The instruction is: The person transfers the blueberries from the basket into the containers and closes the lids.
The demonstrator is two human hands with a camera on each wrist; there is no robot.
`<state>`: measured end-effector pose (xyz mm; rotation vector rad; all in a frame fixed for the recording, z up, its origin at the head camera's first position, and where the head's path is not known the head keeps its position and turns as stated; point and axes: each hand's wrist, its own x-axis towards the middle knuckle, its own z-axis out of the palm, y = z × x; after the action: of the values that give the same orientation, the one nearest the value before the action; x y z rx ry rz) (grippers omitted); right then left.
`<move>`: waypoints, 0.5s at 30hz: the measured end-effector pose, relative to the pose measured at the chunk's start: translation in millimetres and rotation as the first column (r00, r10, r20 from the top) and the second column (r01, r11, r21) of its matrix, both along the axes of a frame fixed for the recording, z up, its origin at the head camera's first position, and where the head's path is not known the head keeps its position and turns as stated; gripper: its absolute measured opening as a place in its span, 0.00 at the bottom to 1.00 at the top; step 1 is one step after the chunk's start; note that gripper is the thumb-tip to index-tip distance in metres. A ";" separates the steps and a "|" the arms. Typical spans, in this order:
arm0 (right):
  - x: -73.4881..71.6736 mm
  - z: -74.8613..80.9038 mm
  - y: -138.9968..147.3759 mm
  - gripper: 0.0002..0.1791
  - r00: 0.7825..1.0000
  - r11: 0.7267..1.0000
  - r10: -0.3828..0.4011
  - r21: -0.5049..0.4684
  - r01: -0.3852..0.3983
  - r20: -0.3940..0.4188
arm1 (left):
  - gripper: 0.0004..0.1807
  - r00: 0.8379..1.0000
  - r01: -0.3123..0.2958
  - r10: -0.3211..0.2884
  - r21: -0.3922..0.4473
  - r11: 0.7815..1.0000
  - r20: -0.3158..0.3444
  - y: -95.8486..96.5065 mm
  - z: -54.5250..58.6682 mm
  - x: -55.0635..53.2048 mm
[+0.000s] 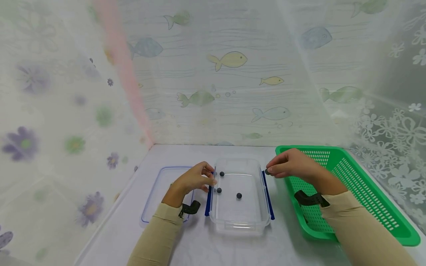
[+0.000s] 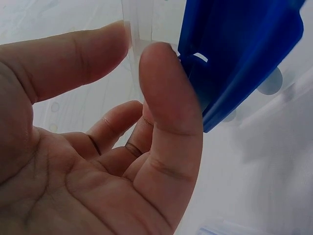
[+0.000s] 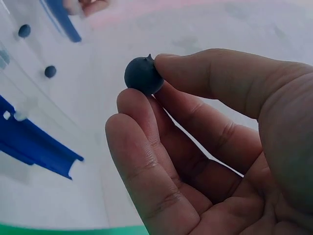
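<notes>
A clear plastic container with blue side latches stands in the middle of the table. Three blueberries lie inside it, two of them near its left wall. My left hand holds that left wall, thumb at the rim and fingers beside the blue latch. Just outside the right wall, my right hand pinches another blueberry between thumb and fingertips. This berry is round and dark blue, with a small pointed tip at its crown.
A clear lid with a blue rim lies on the table left of the container, partly behind my left arm. To the right stands a green slotted basket, under my right forearm. Patterned sheer curtains enclose the white table.
</notes>
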<state>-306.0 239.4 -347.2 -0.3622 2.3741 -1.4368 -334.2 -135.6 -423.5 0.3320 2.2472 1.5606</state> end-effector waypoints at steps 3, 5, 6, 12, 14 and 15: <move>-1.4 -3.1 -5.7 0.19 1.000 1.000 0.004 0.010 -0.004 -0.001 | 0.29 1.000 0.001 -0.001 -0.001 1.000 -0.001 0.2 0.2 0.1; -1.1 -3.8 -9.5 0.18 1.000 1.000 0.000 0.017 0.000 0.002 | 0.29 1.000 0.001 -0.001 0.000 1.000 0.000 0.5 0.1 -0.1; -0.6 -3.6 -11.5 0.18 1.000 1.000 0.001 0.022 -0.002 0.003 | 0.29 1.000 0.000 0.000 0.000 1.000 0.001 0.6 0.1 0.0; 1.1 -3.9 -21.2 0.18 1.000 0.999 0.008 0.039 -0.008 0.010 | 0.28 1.000 -0.003 0.003 0.003 1.000 0.004 0.6 -0.4 -0.3; 1.5 -4.6 -23.8 0.17 1.000 0.999 0.007 0.042 -0.008 0.014 | 0.28 1.000 -0.004 0.004 0.005 1.000 0.005 0.6 -0.3 -0.5; 1.6 -4.9 -25.2 0.17 1.000 0.999 0.010 0.042 -0.010 0.013 | 0.28 1.000 -0.005 0.005 0.005 1.000 0.005 0.7 -0.3 -0.5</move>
<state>-304.5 214.2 -352.2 -0.3524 2.3856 -1.3781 -334.7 -134.9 -423.8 0.3234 2.2426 1.5683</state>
